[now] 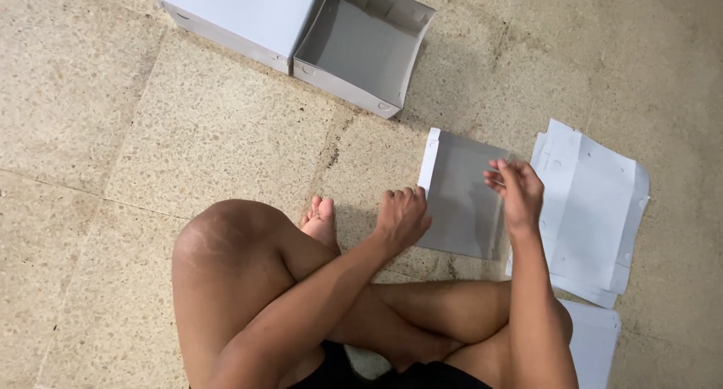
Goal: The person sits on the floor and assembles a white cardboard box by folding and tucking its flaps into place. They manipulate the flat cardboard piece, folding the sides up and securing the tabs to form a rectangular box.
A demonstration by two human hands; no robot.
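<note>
Your left hand (401,217) presses curled fingers (410,197) on the near-left edge of a flat grey cardboard box blank (463,197) lying on the speckled stone floor (188,133). Your right hand (516,193) pinches its right flap, apparently lifting it. Risk: uneven pressure could crease the panel off its fold line. Right: stacked white blanks (595,208). Beyond: an assembled open grey box (361,46).
</note>
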